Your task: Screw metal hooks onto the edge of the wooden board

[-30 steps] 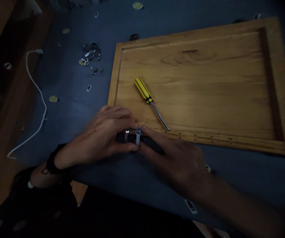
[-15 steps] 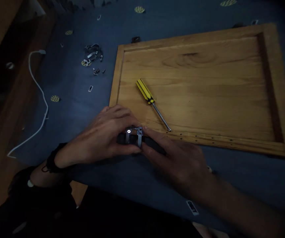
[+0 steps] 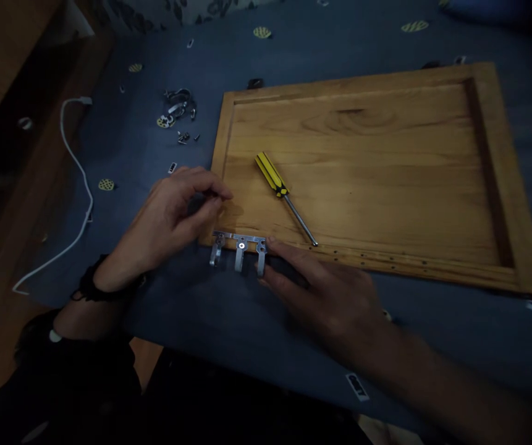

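Observation:
A small metal hook rack (image 3: 239, 247) with three hooks sits against the near left edge of a wooden cabinet door panel (image 3: 386, 179) lying flat on a blue cloth. My right hand (image 3: 321, 293) pinches the rack's right end with thumb and forefinger. My left hand (image 3: 173, 216) hovers just left of the panel corner, fingers curled into a pinch, and what they hold is too small to see. A yellow and black screwdriver (image 3: 282, 193) lies on the panel a little beyond the rack.
A heap of metal brackets and screws (image 3: 177, 114) lies on the cloth at the back left. A white cable (image 3: 78, 179) runs along the left edge of the blue cloth (image 3: 247, 334). Small stickers and yellow dotted discs are scattered around.
My left hand has lifted off the hook rack and drawn back to the left, uncovering all three hooks. My right hand stays on the rack's right end.

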`<state>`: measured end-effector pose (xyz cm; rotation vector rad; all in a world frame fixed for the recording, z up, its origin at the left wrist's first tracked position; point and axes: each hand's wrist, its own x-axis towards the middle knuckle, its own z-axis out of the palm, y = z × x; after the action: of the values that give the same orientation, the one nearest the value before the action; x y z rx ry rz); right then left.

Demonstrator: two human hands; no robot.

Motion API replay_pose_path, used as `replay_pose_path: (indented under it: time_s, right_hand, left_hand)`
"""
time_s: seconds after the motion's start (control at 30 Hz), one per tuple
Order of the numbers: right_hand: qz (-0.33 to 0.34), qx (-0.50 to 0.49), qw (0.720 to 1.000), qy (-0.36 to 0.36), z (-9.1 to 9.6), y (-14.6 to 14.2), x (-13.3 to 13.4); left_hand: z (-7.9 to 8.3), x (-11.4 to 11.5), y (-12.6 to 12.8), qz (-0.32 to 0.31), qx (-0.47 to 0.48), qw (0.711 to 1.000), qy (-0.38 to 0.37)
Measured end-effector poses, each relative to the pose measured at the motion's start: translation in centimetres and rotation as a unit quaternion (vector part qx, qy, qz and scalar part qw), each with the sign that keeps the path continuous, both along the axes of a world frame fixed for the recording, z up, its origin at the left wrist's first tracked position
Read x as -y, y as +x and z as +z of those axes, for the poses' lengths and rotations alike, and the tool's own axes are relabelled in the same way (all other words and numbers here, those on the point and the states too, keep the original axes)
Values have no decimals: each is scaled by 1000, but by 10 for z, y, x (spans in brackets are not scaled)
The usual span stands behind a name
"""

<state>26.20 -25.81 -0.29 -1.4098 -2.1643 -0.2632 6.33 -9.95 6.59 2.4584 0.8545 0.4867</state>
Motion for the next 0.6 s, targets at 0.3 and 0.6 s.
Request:
replay_pose_path:
  time_s: [0.3, 0.6]
  right_hand:
    - [17, -5, 999, -36, -1, 2, 2]
    - [23, -20, 999, 44, -16, 6, -4]
  left_hand:
    - [-5, -20, -7, 89, -27, 993, 77]
    - [-33, -79, -35, 233, 10, 970, 72]
